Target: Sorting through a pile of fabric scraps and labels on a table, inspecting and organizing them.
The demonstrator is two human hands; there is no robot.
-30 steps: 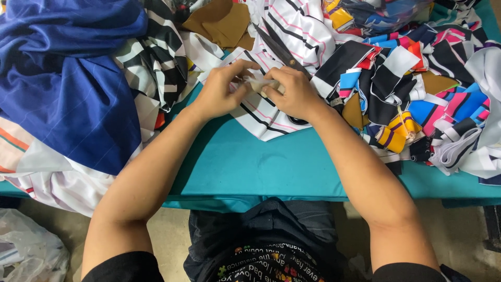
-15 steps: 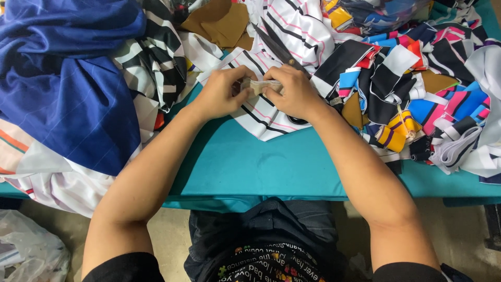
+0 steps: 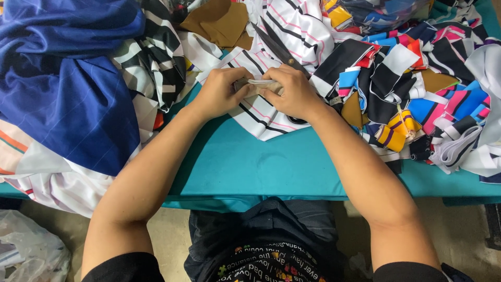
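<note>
My left hand [image 3: 219, 94] and my right hand [image 3: 296, 94] meet over a striped white cloth [image 3: 261, 115] on the teal table [image 3: 261, 167]. Between their fingers they pinch a small folded stack of pale fabric pieces [image 3: 258, 85]. Large dark scissors [image 3: 279, 48] lie just behind my right hand, blades pointing away from me. What lies under my palms is hidden.
A big blue cloth [image 3: 68, 89] and black-and-white striped fabric [image 3: 148, 62] are heaped at the left. Several colourful scraps [image 3: 407, 104] pile up at the right, with brown pieces [image 3: 219, 23] at the back. A plastic bag [image 3: 26, 250] sits on the floor.
Both hands stay at the same spot; the fingers have shifted slightly on the small fabric stack.
</note>
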